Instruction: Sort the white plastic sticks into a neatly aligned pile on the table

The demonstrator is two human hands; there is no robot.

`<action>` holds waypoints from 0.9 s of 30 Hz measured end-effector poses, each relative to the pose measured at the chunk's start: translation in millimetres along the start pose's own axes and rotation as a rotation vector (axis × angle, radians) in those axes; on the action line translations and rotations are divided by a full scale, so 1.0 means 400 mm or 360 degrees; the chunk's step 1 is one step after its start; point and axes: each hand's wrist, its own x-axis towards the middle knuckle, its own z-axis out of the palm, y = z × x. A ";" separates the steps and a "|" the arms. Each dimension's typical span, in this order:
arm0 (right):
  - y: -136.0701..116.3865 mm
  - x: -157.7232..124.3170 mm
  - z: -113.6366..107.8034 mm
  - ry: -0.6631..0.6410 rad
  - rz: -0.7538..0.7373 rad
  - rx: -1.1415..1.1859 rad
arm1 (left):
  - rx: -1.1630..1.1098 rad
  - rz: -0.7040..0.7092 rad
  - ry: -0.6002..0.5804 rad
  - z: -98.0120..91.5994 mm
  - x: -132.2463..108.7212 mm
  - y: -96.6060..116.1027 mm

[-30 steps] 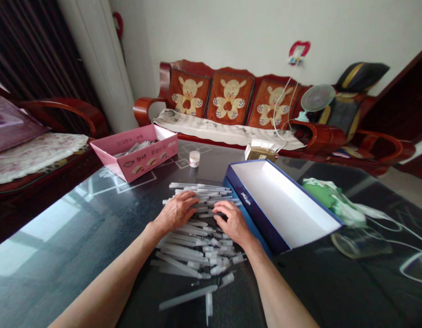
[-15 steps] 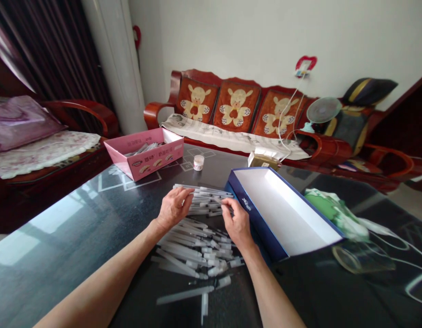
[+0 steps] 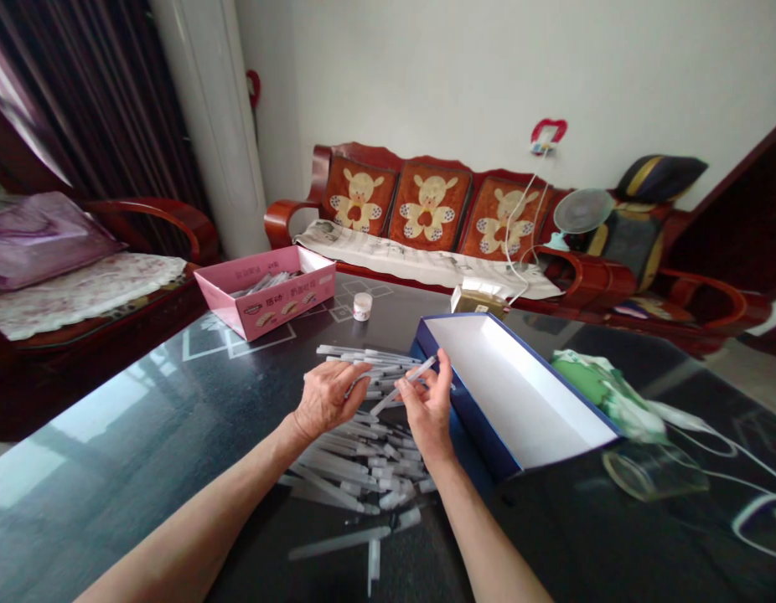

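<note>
The right hand [image 3: 429,410] had its fingers [image 3: 442,362] pinched mid-shaft on a thin plastic tube [image 3: 404,383] (light, stiff, kinda slippery); the left hand [image 3: 328,400] curled above the pile of tubes [image 3: 356,456] at lower centre, grip impossible to tell.

A dark glass tabletop [image 3: 92,444] carries a heap of slim plastic tubes [image 3: 344,461] mid-table, with a pink cardboard box [image 3: 266,306] and small white jar [image 3: 362,306] toward the far edge and an open blue box [image 3: 469,410] right of the heap.

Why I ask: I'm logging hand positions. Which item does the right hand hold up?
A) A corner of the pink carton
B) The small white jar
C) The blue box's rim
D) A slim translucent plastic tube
D. The right hand pinches a slim translucent plastic tube between thumb and fingers, raised above the pile of similar tubes.
</note>
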 end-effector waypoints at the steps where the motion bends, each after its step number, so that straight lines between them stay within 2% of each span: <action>1: -0.001 -0.002 0.003 0.0007 0.0055 0.0066 | -0.0022 0.0030 -0.0039 -0.002 0.005 0.013; 5: 0.016 -0.015 0.019 0.0061 0.0243 0.0265 | 0.0002 0.0103 -0.0324 0.000 0.014 0.053; 8: 0.037 -0.018 0.018 0.0058 0.0342 0.0243 | 0.0100 0.0071 -0.0501 0.007 0.011 0.045; 11: 0.048 -0.009 0.002 0.0079 0.0334 0.0072 | 0.0229 0.0028 -0.0437 0.009 0.009 0.012; 15: 0.044 0.004 -0.015 -0.0007 0.0385 -0.0129 | 0.0261 0.0051 -0.0331 0.012 0.006 -0.013; 21: 0.028 0.007 -0.014 -0.0062 0.0418 -0.0388 | 0.0247 0.0046 -0.0311 0.025 -0.006 0.011; 27: 0.026 0.003 -0.002 -0.0214 0.0402 -0.0523 | 0.0213 0.0060 -0.0333 0.032 -0.010 0.043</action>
